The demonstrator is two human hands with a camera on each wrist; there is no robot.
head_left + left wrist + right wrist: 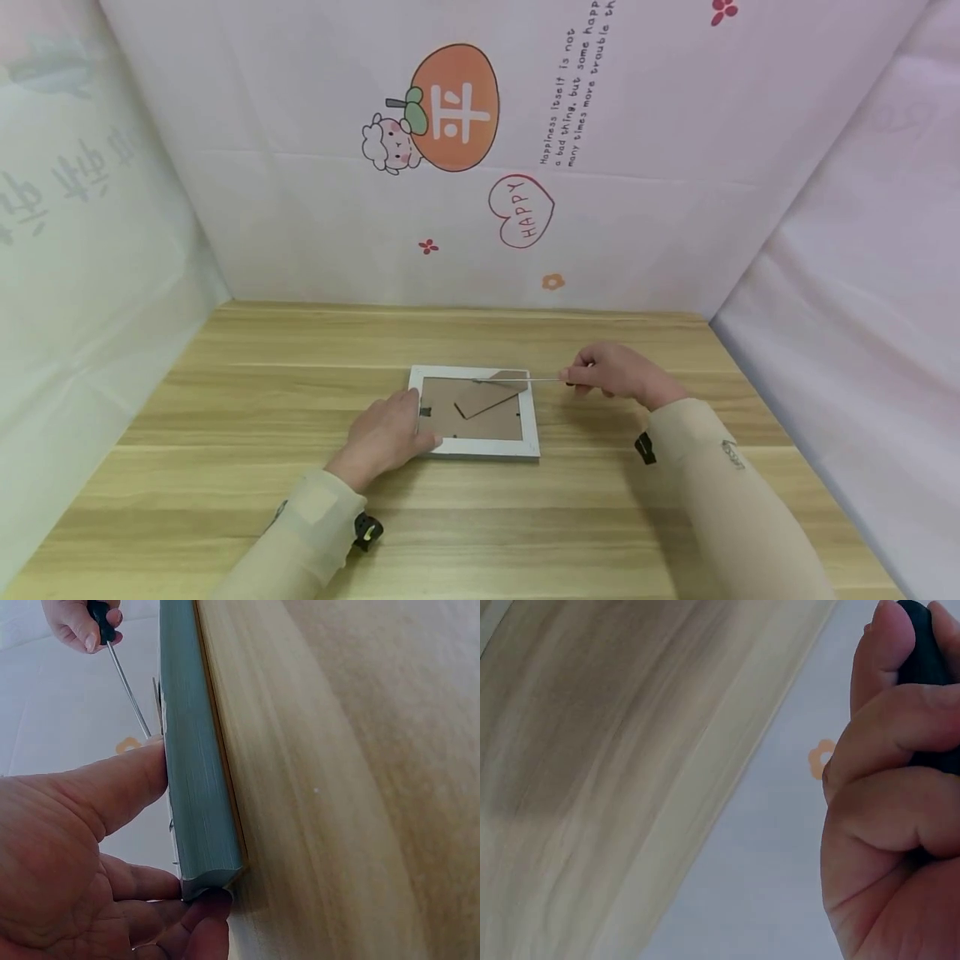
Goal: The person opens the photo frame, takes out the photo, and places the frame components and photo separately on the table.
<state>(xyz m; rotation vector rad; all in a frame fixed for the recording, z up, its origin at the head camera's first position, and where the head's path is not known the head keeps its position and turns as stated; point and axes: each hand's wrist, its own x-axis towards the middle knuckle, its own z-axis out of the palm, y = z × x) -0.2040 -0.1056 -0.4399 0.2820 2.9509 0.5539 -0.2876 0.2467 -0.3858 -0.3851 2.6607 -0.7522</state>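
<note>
A picture frame (531, 427) lies face down on the wooden table, its white border around a brown backing board (491, 427). A stand flap (487, 402) sits on that board, and small dark tabs (425, 412) show along its edges. My left hand (386, 433) grips the frame's near left corner; in the left wrist view the thumb presses the back face while fingers curl at the corner. In my right hand (611, 371) is a screwdriver (542, 381), held by its dark handle (928, 664). Its thin shaft points left over the frame's far edge; whether the tip touches is unclear.
The wooden table (480, 533) meets a white printed cloth (337, 233) at the back. More cloth hangs at the left (97, 292) and right (862, 333). Black straps (367, 531) show at both sleeves.
</note>
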